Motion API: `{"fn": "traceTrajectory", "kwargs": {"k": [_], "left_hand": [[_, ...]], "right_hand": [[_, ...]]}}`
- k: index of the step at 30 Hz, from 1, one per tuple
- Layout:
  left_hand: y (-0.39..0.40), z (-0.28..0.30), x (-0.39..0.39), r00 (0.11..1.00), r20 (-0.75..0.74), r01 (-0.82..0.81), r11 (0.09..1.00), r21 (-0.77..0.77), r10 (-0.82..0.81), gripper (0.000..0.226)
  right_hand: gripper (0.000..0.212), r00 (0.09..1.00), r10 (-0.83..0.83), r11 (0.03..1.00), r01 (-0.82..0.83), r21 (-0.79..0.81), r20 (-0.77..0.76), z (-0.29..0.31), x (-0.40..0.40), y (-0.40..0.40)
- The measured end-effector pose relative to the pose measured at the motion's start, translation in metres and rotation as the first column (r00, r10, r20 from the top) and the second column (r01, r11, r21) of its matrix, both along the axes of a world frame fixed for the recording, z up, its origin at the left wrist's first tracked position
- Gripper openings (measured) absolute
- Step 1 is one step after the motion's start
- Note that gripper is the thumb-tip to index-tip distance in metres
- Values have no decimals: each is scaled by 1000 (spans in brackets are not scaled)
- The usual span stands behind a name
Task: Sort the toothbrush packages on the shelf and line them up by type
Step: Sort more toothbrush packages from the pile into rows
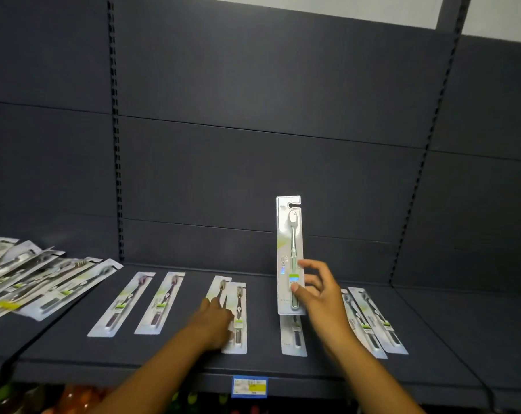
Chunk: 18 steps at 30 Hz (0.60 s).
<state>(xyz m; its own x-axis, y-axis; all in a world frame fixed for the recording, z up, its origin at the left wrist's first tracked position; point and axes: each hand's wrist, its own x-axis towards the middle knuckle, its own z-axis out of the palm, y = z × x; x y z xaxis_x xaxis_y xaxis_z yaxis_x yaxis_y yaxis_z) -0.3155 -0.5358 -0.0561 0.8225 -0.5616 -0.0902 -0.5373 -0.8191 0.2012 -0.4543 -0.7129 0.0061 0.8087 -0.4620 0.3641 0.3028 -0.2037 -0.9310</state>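
Head view: a dark shelf [74, 351] carries toothbrush packages laid flat, long sides running front to back. The right hand [319, 291] holds 1 green-brush package [289, 246] upright above the shelf, thumb pressed on its lower front and fingers curled round its right edge; the hang-hole end points up. Directly below it another package [294, 336] lies flat, its upper part hidden behind the raised one. The left hand [216, 322] rests on the shelf with fingers bent down onto a pair of overlapping packages: the nearer, dark-brush package [238, 318] lies partly over the one behind it [219, 286]. Whether those fingers pinch the card or only press it I cannot tell. Left of this pair, 2 dark-brush packages [122, 303] and [160, 301] lie side by side, apart from each other. Right of the raised package, 2 more packages [375, 321] lie just beside one another, partly hidden by the right wrist. At the far left a loose pile of mixed packages [29, 279] overlaps in a fan. A blue and yellow price tag [249, 386] sits on the shelf's front edge.
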Motion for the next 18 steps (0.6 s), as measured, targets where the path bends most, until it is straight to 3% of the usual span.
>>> {"fn": "traceTrajectory", "kwargs": {"k": [6, 13, 18], "left_hand": [[-3, -14, -5, 986, 167, -7, 994, 107, -11, 48], [-18, 19, -4, 983, 182, 40, 981, -191, -4, 42], [-38, 57, -8, 940, 330, 155, 972, -177, -90, 48]], "right_hand": [[34, 999, -22, 1000, 22, -1, -46, -8, -15, -12], [35, 995, -83, 996, 81, -28, -54, 3, -16, -23], [32, 992, -103, 995, 104, 7, -73, 1, -24, -32]]}}
